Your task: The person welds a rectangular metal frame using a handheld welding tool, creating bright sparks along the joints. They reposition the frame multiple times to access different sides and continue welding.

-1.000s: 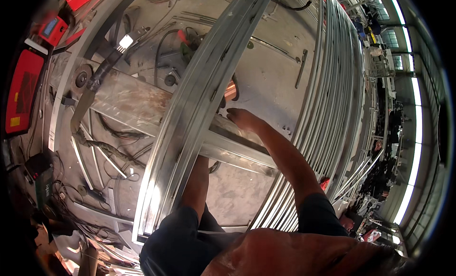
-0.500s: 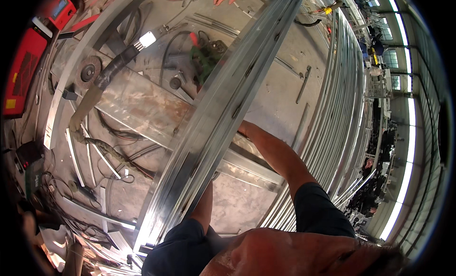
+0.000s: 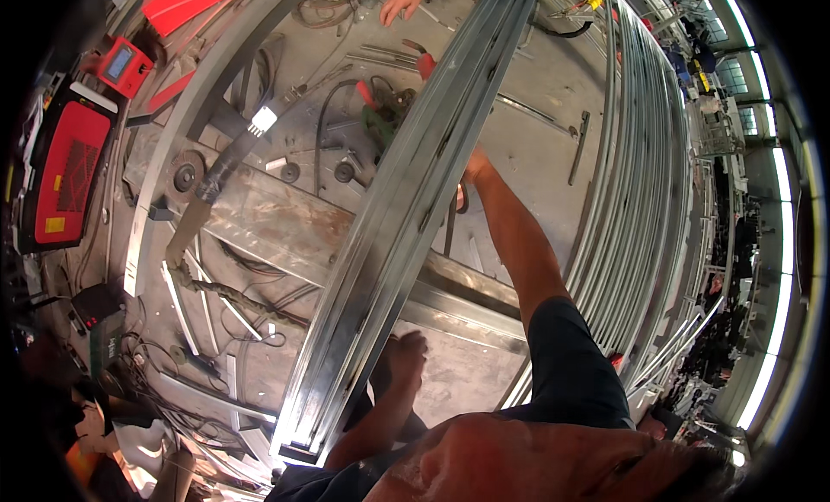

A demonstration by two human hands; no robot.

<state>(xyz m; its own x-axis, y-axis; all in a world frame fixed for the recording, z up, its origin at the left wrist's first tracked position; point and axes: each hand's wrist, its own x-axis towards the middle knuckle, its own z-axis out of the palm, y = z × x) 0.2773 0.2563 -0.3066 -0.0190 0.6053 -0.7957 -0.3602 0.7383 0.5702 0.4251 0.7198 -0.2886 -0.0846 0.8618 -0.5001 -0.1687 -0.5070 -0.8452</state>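
A long bundle of shiny grey metal profiles [image 3: 380, 243] runs diagonally from the lower left to the top. My right hand [image 3: 475, 165] is at the right edge of these profiles, arm stretched forward; its fingers are hidden by the metal. Just right of the bundle's lower part is my left hand [image 3: 408, 361], in shadow, fingers loosely bent and nothing seen in them. Under the profiles lies a wide rusty steel beam [image 3: 277, 210], crossing them. A green power tool [image 3: 378, 126] with red parts sits left of the bundle, partly covered by it.
Many long metal tubes [image 3: 627, 199] lie stacked on the right. Another person's hand [image 3: 402, 2] shows at the top. On the left are a red machine [image 3: 78, 178], a flap disc [image 3: 185, 171], a thick wrapped cable [image 3: 192, 225] and a curved steel frame [image 3: 164, 165]. Cables and offcuts litter the floor.
My left hand has come out from behind the profiles and is now visible at their right side. My right hand has moved farther forward along them. The view has shifted slightly.
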